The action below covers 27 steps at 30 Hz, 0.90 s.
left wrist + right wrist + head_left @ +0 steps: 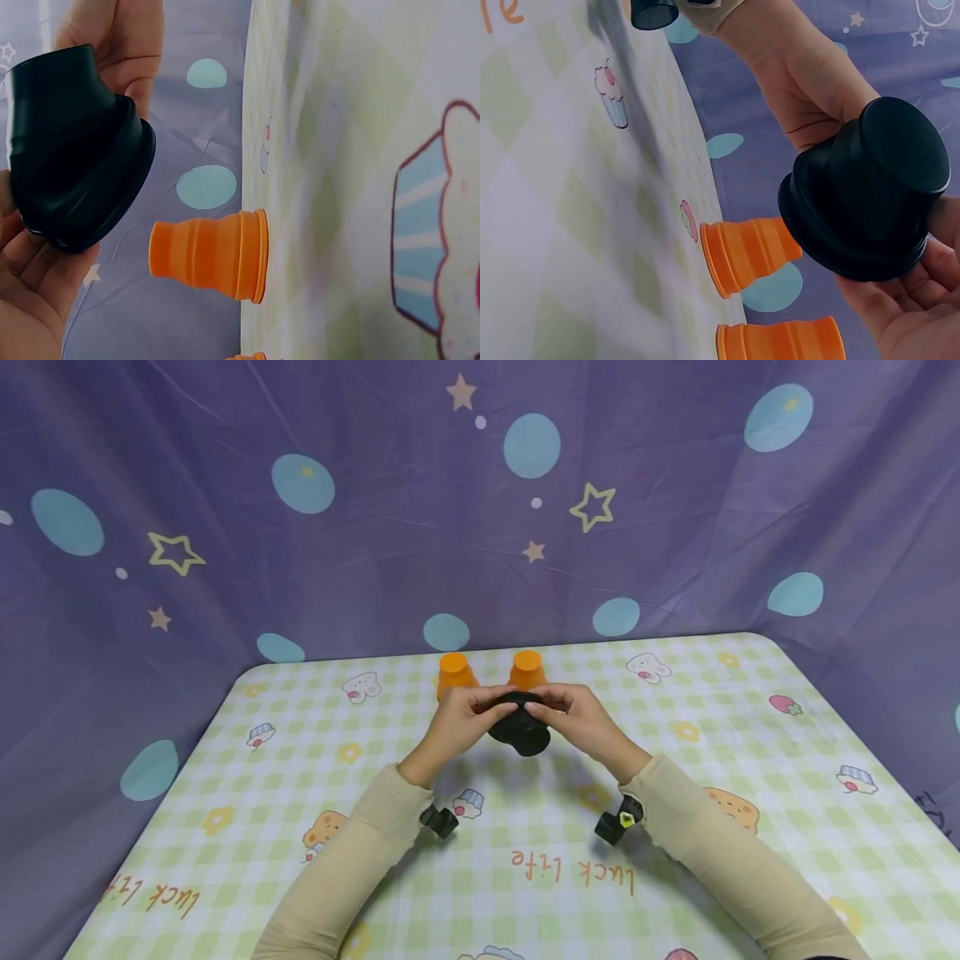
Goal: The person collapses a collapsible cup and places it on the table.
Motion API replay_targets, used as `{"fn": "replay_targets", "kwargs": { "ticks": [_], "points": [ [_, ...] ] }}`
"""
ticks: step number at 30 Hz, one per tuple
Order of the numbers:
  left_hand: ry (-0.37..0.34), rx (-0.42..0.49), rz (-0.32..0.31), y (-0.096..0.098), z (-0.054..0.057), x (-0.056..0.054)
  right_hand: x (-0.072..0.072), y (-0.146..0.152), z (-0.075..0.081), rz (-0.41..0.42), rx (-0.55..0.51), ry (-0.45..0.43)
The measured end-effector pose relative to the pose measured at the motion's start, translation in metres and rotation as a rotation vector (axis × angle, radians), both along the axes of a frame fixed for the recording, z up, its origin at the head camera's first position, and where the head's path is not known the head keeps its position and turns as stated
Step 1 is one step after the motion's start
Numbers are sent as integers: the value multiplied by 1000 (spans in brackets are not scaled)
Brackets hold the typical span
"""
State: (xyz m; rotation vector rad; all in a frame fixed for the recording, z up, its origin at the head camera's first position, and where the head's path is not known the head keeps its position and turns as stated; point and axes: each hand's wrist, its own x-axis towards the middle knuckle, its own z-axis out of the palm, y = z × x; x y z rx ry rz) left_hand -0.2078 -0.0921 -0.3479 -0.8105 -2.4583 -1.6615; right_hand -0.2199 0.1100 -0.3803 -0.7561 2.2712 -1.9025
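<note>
In the head view we see the left hand [461, 717] and right hand [587, 720] gripping a dark cup [529, 737] from nine and three o'clock, an orange cup [453, 670] at ten, a second orange cup [527, 668] at twelve. In the left wrist view, its skewed folds suggest soft, light, unbreakable rubber; in the right wrist view, we judge the thick rim the surest hold, the smooth wall slightly slippery.

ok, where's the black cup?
Head view: black cup just right of centre, held in both hands above the table, in front of two orange cups.
</note>
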Motion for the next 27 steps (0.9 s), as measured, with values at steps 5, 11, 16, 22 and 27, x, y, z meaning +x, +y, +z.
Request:
{"fn": "replay_targets", "kwargs": {
  "ticks": [5, 11, 16, 22, 27],
  "points": [
    [-41, 26, 1, -2, -14, -10, 1, -1, 0, -5, -38, 20],
    [-95, 111, -35, -9, -25, -21, 2, -1, 0, -25, -172, -14],
    [-160, 182, -122, -14, -26, -21, 3, 0, 1, -90, -274, -71],
    [-188, 218, -149, -14, -28, -21, 3, -2, 2, -111, -317, -110],
    [-175, 216, -83, -12, -28, -22, 4, -3, 2, -84, -360, -104]
  ]
}}
